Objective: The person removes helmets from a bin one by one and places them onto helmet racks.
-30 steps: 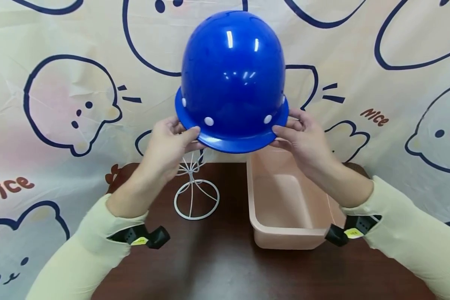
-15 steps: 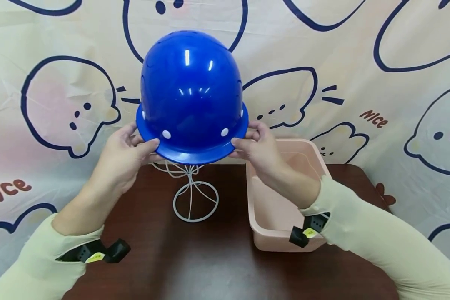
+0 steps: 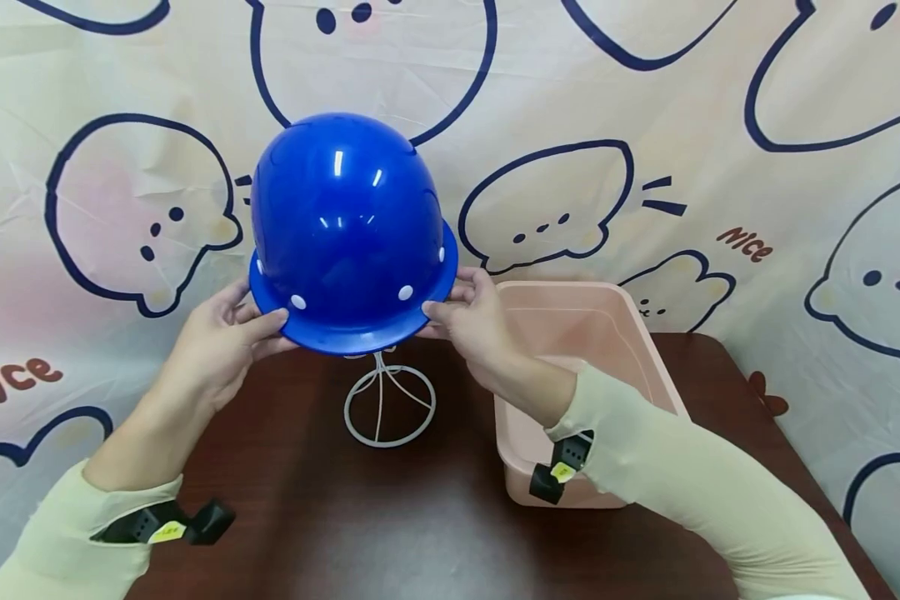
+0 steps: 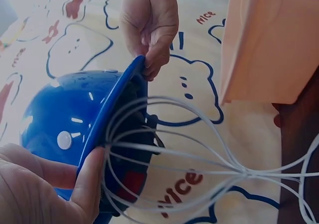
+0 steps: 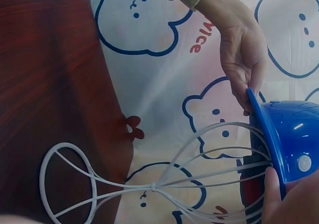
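A glossy blue hard hat (image 3: 348, 225) with white rivets is held up between both hands, dome upward. My left hand (image 3: 213, 346) pinches the brim on its left side, thumb on top and fingers beneath. On the opposite side the right hand (image 3: 480, 329) pinches the brim the same way. Below the hat stands a white wire stand (image 3: 390, 406) with a round base ring. In the left wrist view the top loops of the wire stand (image 4: 169, 149) reach into the hat's opening. The right wrist view shows those wires (image 5: 214, 169) overlapping the brim's underside.
A pink plastic bin (image 3: 521, 492) stands on the dark brown table (image 3: 390, 533) right of the stand, partly behind the right forearm. A cream cloth with cartoon drawings (image 3: 540, 75) hangs behind the table. Each wrist wears a small black camera (image 3: 210, 522).
Both hands have brought the hard hat left and down, from high above between stand and bin to over the wire stand. The hat's rim now hides most of the stand's upper loops.
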Motion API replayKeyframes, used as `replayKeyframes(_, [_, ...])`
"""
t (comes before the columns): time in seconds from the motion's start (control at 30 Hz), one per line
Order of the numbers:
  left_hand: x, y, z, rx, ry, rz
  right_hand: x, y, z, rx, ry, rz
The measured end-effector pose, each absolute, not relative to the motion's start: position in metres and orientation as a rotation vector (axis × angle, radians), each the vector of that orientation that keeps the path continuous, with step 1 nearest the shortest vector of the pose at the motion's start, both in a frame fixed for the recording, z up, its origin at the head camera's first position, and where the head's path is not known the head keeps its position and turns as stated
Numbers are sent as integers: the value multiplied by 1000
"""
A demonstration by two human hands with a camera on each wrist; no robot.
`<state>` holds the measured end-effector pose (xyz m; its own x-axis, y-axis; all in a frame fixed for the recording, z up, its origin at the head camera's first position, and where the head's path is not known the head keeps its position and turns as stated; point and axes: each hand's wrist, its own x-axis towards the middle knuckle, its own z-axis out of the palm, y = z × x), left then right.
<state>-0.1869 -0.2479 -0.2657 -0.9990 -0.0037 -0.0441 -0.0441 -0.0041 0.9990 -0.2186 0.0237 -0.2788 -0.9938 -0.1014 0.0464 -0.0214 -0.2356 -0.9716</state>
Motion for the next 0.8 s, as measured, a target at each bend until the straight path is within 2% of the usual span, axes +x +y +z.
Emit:
replayKeyframes(0.3, [-191, -259, -287, -62, 2113, 2202, -222, 16, -304, -64, 1894, -2374])
replayKeyframes(0.8, [-185, -263, -323, 17, 1975, 2260, -216, 20, -328, -121, 1987, -2201])
